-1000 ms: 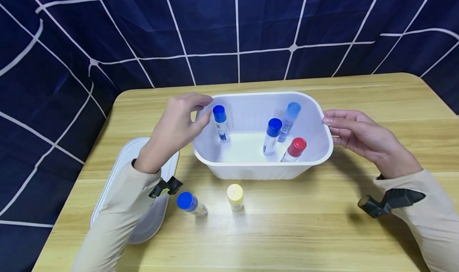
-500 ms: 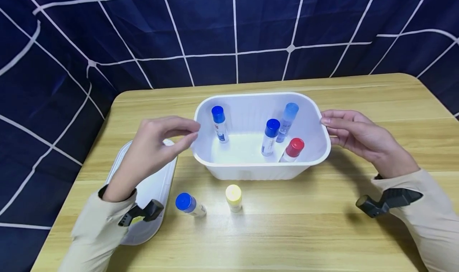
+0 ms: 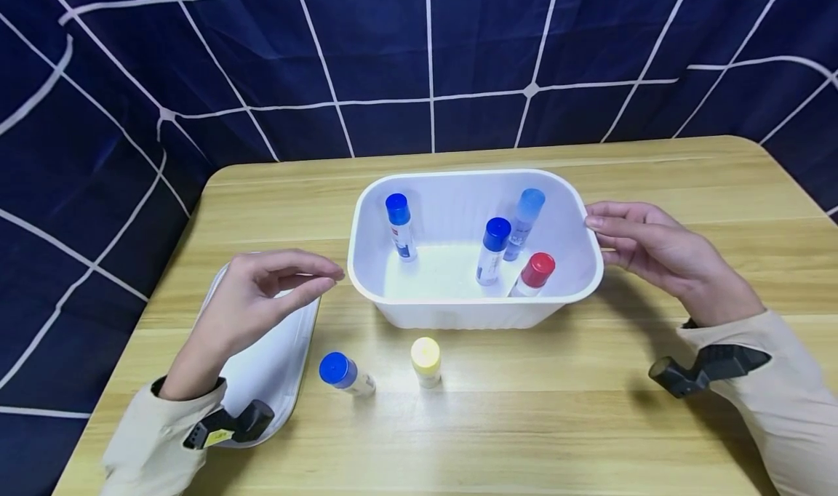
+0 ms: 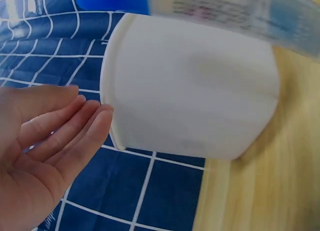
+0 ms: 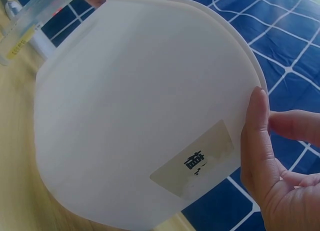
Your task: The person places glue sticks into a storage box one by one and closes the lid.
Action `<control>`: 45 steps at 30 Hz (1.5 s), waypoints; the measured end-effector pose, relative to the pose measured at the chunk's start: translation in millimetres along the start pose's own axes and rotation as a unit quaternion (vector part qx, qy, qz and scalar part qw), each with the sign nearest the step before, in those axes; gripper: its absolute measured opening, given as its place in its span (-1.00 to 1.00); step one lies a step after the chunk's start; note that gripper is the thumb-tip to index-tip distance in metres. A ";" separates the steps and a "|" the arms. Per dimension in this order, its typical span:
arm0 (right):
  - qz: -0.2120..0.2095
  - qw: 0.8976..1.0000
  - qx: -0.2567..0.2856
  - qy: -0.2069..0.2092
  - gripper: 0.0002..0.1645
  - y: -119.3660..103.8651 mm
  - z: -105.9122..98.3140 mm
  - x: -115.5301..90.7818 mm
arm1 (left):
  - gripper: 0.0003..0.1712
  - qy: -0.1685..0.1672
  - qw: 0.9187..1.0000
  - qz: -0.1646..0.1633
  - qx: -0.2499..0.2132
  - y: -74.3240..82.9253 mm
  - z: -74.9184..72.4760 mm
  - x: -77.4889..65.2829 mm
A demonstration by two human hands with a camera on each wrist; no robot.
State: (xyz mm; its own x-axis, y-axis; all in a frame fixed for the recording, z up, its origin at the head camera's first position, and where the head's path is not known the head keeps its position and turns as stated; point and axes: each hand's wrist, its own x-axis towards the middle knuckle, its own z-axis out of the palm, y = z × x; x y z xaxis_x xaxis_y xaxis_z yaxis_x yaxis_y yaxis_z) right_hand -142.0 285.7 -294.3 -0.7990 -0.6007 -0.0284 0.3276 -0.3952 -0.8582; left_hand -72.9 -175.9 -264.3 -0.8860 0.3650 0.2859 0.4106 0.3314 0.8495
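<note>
My right hand [image 3: 661, 252] pinches the right rim of a white plastic bin [image 3: 458, 316], its thumb at the lip and fingers along the outer wall. To the left of the bin, my left hand [image 3: 255, 300] hovers over a white lid with its fingers loosely bent and nothing in them. Inside the bin stand several glue sticks: a blue-capped one [image 3: 401, 236] at the left, another blue-capped one [image 3: 492, 254], a translucent light-blue one [image 3: 524, 220] and a red-capped one [image 3: 538, 269] at the right. Part of the red-capped stick is hidden by the front wall.
In front of the bin stand a blue-capped glue stick [image 3: 347, 374] and a yellow-capped one [image 3: 426, 361]. The white lid [image 3: 271, 365] lies on the wooden table [image 3: 537, 423] under the left forearm. A dark blue curtain with white lines [image 3: 380, 60] hangs behind.
My left hand has left the bin's left rim and moved left and toward the front. My right hand stays at the right rim, and the glue sticks keep their places.
</note>
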 end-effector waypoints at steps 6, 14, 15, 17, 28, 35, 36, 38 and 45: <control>-0.003 1.000 -0.010 0.002 -0.57 -0.1 0.5 0.2 | -0.79 -0.019 1.000 0.017 -0.014 -7.7 -2.3 -11.7; -0.004 1.000 -0.009 0.003 -0.57 0.5 0.3 -0.5 | -0.75 -0.035 0.999 0.020 -0.030 -16.3 0.5 -26.7; -0.004 1.000 -0.009 0.003 -0.57 0.7 0.3 -0.5 | -0.75 -0.039 0.998 0.021 -0.035 -17.7 1.0 -28.6; -0.004 1.000 -0.007 0.002 -0.57 1.0 0.4 -0.7 | -0.75 -0.051 0.998 0.016 -0.043 -20.9 1.4 -32.5; 0.005 1.000 -0.015 0.024 -0.60 -0.5 2.6 -1.4 | -0.67 -0.114 0.986 0.034 -0.114 -37.8 5.7 -47.3; 0.011 0.999 -0.016 0.033 -0.62 -0.8 6.5 1.8 | -0.49 -0.165 0.966 0.091 -0.176 -44.9 11.4 -51.2; 0.012 0.999 -0.017 0.033 -0.62 -0.8 6.9 2.3 | -0.45 -0.170 0.965 0.093 -0.175 -45.0 12.1 -51.4; 0.010 0.999 -0.017 0.033 -0.62 -0.9 7.3 2.6 | -0.37 -0.178 0.966 0.093 -0.164 -44.3 13.4 -51.1; 0.008 0.999 -0.010 0.035 -0.62 -1.3 6.3 -0.7 | -0.38 -0.183 0.968 0.090 -0.144 -40.5 18.9 -47.2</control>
State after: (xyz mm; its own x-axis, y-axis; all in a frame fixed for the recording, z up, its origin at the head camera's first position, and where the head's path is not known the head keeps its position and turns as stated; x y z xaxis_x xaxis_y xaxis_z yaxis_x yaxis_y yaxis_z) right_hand -138.7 282.3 -289.9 -0.8269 -0.5569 -0.0782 0.3316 -0.3705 -0.8676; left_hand -43.7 -190.1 -320.6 -0.6489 0.6956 0.3085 0.4267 -0.0030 0.9044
